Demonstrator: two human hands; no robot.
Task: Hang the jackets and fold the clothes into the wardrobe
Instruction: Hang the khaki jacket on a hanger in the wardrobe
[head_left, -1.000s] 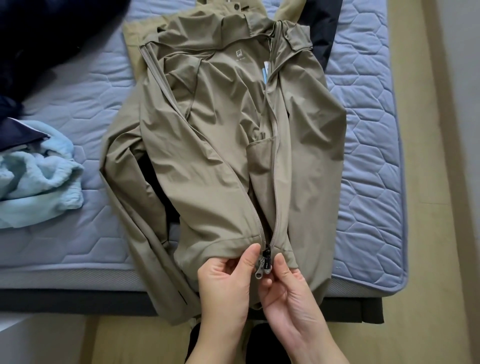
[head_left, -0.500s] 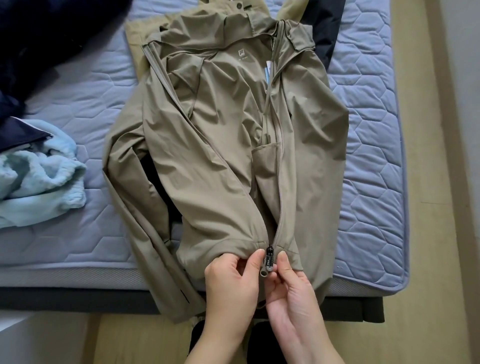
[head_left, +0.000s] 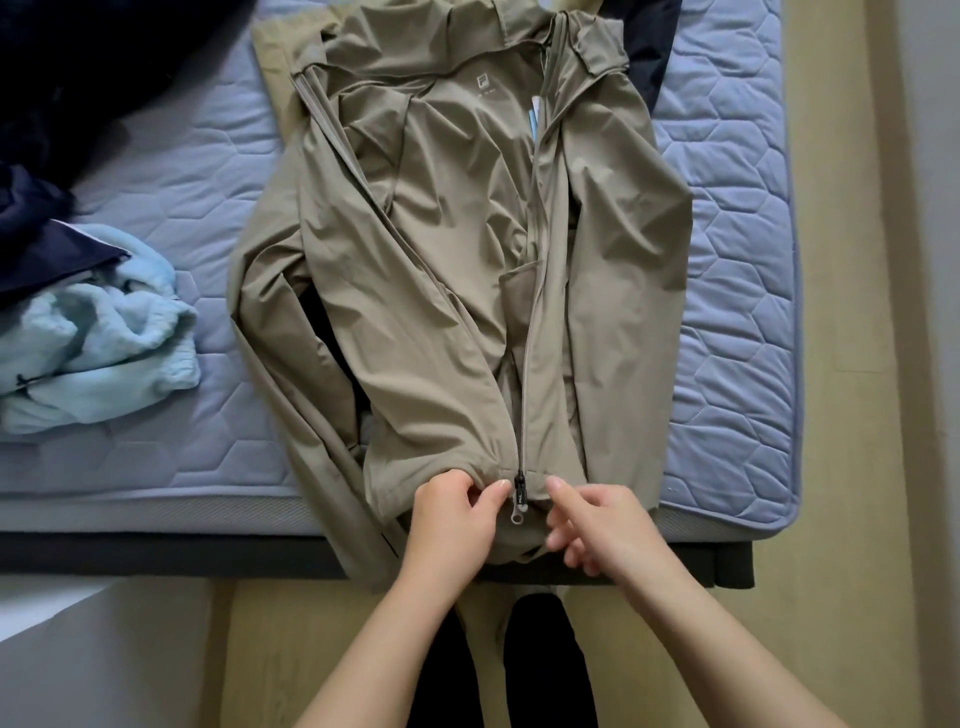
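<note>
A khaki zip jacket (head_left: 457, 260) lies front-up on the bed, its hem hanging over the near edge. The front is open above the black zipper slider (head_left: 519, 480), which sits at the hem with its pull tab (head_left: 517, 517) dangling below. My left hand (head_left: 452, 525) pinches the hem just left of the slider. Just right of the zipper is my right hand (head_left: 608, 530); its forefinger reaches to the hem, the other fingers hang loosely curled, and it holds nothing.
The jacket lies on a quilted lilac mattress (head_left: 727, 312). A light blue fleece (head_left: 98, 353) and a dark navy garment (head_left: 78, 78) are heaped at the left. More khaki cloth (head_left: 275, 62) and navy cloth (head_left: 649, 47) show under the jacket's top. Wooden floor (head_left: 841, 467) runs along the right.
My right hand has let go of the zipper end and moved a little to the right. The left hand still pinches the hem. The view has moved closer.
</note>
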